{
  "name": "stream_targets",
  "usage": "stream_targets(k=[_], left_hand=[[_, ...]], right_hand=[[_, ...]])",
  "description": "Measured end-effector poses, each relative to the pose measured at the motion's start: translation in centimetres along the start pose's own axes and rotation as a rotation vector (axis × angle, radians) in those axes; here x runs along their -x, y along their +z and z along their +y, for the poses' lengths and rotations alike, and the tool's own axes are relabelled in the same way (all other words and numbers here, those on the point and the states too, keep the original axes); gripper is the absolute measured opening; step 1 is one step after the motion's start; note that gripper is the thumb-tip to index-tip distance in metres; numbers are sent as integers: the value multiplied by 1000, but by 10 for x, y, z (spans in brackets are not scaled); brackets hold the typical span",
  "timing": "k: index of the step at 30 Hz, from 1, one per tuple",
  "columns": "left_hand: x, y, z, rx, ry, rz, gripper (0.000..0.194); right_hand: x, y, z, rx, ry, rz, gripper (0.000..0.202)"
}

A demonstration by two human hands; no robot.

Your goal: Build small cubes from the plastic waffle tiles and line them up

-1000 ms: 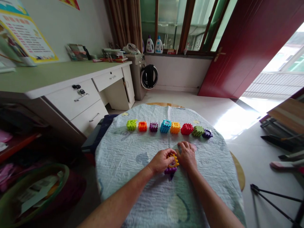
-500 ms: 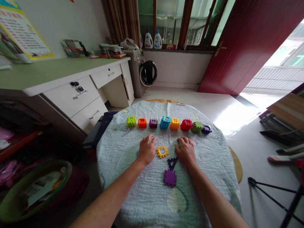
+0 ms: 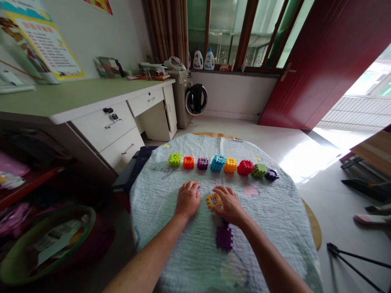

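My left hand (image 3: pixel 188 199) rests on the cloth with its fingers loosely curved and close together; I see nothing held in it. A flat yellow square building piece (image 3: pixel 213 200) with notched edges and a grid centre lies to its right. My right hand (image 3: pixel 228 204) reaches over that piece from the right, thumb at its lower edge and fingers at its upper edge. Below the right hand is a flat purple square piece (image 3: pixel 224 238). A dark triangular piece (image 3: pixel 226 223) shows only in part under the hand.
Block cubes stand in a row across the far side of the cloth-covered round table (image 3: pixel 171 244): lime (image 3: pixel 175 160), orange (image 3: pixel 188 162), purple, teal (image 3: pixel 218 162), yellow, red (image 3: pixel 245 167), green and dark violet (image 3: pixel 272 174). A desk (image 3: pixel 91 97) stands at left, a tripod leg (image 3: pixel 351 258) at right.
My right hand has moved left and nearer, from beside the yellow square piece onto it, covering most of the triangle. My left hand's fingers have drawn together. The view has shifted slightly.
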State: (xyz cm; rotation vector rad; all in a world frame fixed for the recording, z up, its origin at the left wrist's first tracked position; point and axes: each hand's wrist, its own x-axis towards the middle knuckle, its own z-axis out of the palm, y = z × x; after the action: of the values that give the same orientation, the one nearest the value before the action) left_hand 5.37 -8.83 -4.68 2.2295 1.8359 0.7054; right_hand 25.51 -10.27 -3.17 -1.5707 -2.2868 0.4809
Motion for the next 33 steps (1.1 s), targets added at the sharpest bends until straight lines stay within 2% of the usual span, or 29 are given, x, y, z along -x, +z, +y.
stream_targets(k=[4, 7, 10, 16, 21, 29, 31, 33], left_hand=[[0, -2, 0, 22, -3, 3, 27], [0, -2, 0, 36, -6, 6, 27], [0, -2, 0, 53, -9, 4, 27], [-1, -2, -1, 67, -17, 0, 26], [-1, -2, 0, 73, -17, 9, 26], [-1, 0, -2, 83, -18, 25, 26], [-1, 0, -2, 88, -17, 29, 26], [-1, 1, -2, 91, -18, 28, 26]], right_hand=[[-8, 0, -22, 47, -28, -113, 48], [-12, -6, -20, 39, -65, -140, 41], [-18, -19, -4, 39, -82, -76, 40], [-50, -67, 48, 242, 80, 208, 41], [-88, -94, 75, 310, 98, 209, 41], [-123, -92, 87, 293, 77, 94, 41], [-124, -91, 86, 289, 75, 108, 43], [-119, -91, 84, 273, 62, 183, 44]])
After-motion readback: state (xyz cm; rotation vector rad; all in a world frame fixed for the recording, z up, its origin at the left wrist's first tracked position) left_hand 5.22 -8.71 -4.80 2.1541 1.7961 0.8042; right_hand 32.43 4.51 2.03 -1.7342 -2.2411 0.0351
